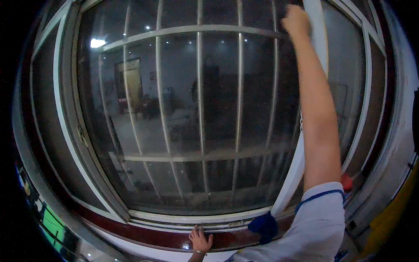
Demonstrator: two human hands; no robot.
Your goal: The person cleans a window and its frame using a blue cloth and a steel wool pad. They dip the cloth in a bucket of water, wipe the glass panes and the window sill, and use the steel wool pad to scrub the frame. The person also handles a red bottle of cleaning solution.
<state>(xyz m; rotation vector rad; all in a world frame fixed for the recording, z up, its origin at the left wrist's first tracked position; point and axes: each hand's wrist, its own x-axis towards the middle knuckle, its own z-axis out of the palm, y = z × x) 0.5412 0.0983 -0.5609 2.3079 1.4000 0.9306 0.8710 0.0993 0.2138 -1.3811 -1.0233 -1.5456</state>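
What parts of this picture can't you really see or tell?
- Right hand, head view: seen from behind, so whatever it may hold against the white window frame is hidden.
- Left hand: wrist cut off by the lower edge.
- Blue bundle on the sill: partly behind the white sleeve; kind unclear.
- Beyond the glass: reflections mask it.

Glass [183, 113] and bars [200, 109] behind it blocked any reach outward; the sill [152, 238] lay open beside a blue cloth [263, 226].
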